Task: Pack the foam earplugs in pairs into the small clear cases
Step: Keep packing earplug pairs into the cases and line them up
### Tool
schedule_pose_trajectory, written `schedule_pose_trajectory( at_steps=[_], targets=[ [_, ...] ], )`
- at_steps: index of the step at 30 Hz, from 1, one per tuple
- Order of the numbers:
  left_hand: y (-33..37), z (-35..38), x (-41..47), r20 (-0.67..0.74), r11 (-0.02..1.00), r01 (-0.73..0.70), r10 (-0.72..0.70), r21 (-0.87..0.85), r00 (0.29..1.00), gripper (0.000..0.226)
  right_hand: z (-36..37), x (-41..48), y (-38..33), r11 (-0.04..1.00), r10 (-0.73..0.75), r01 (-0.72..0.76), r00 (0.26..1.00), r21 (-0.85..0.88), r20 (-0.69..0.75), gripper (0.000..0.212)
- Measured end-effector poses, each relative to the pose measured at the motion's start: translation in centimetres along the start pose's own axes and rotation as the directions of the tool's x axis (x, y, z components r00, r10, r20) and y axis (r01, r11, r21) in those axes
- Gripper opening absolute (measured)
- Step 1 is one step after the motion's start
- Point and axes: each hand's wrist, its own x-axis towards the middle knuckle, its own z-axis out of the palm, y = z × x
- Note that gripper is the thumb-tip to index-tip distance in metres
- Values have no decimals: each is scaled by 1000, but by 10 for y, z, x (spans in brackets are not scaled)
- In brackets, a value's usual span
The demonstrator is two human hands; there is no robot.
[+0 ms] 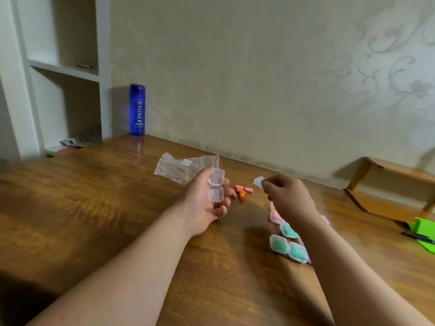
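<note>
Left hand is palm up with its fingers curled round an open clear case. Right hand hovers with its fingers curled in, can't tell if they're pinching anything. Loose pink and orange earplugs sit on the desk between them.

The blue bottle reads "ENONE" vertically.

Wooden table; on it blue bottle; clear bag; loose earplugs; filled cases; green object
</note>
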Motion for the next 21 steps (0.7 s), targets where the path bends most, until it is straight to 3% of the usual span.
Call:
schedule_pose_trajectory(
  at_steps=[4,7,10,16,21],
  targets=[
    [-1,0,3,13,998,12,-11,-59,1000,53,24,16,-12,926,-3,56,990,-373,140,16],
    [-1,-1,6,0,998,-2,2,-67,1000,54,40,21,-21,881,74,30,977,-472,199,19],
    [-2,0,8,11,999,-2,3,-41,1000,56,46,23,-22,857,109,-11,981,-515,160,23],
    [-2,-5,9,36,998,10,-8,-60,999,48,49,15,-26,899,99,-29,985,-437,138,17],
    [-5,-3,4,101,997,43,-36,-65,994,44,32,-13,-27,990,-89,87,996,-115,-12,14]
  ],
)
